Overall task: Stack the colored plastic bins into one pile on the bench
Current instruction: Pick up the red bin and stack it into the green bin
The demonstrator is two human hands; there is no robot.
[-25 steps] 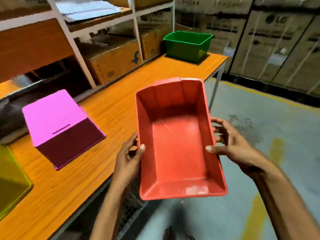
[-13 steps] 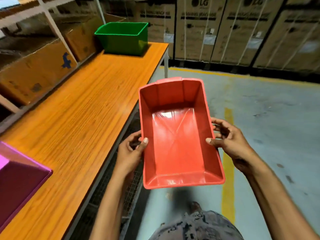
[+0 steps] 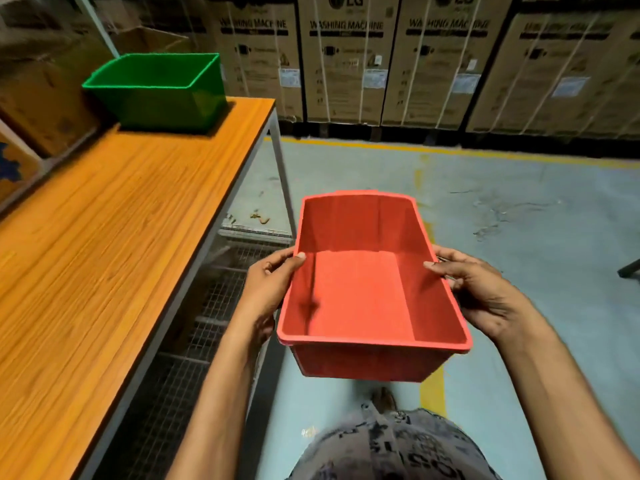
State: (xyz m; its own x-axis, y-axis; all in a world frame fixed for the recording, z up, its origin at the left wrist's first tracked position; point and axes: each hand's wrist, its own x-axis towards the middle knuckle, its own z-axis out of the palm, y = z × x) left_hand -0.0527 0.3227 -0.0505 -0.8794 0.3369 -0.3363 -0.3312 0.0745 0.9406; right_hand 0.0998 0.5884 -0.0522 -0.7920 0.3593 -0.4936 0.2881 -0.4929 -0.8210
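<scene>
Beside the bench, left grip and right grip clasp the red bin mid-carry; next, probably nest it in the green bin.

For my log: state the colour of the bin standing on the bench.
Green: the open rectangular plastic bin, head view.

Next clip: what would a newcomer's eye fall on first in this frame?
The empty red bin dominates the centre. The left hand and right hand grip it by its long sides, over the floor beside the bench rather than above it. Next comes the green bin, standing open side up at the bench's far end, with a row of cartons marked washing machine along the back.
</scene>
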